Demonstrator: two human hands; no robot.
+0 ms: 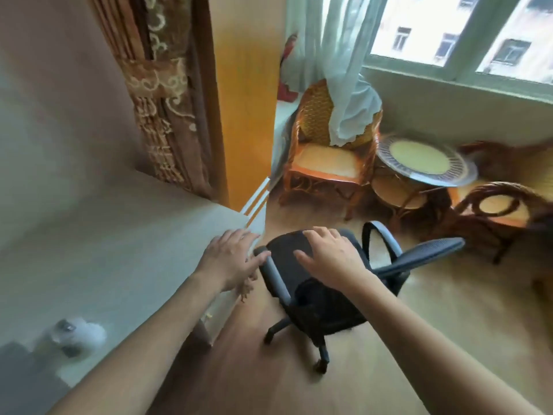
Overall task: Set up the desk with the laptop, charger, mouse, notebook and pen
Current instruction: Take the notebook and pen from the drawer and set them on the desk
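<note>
The pale desk [98, 253] fills the left of the view. On its near left corner lies a blurred white charger with a coiled cable [76, 335], and beside it a dark grey flat object [18, 375] that may be the laptop. My left hand [232, 259] hovers over the desk's right edge, fingers spread, holding nothing. My right hand [329, 256] is stretched out open above the seat of a black office chair [305, 280]. Mouse, notebook and pen are not visible.
The chair stands on a wooden floor right of the desk. Beyond it are a rattan armchair [326, 163], a round glass-topped table [425, 160] and a second rattan chair [496, 211] under a window. A brown curtain [167, 94] hangs behind the desk.
</note>
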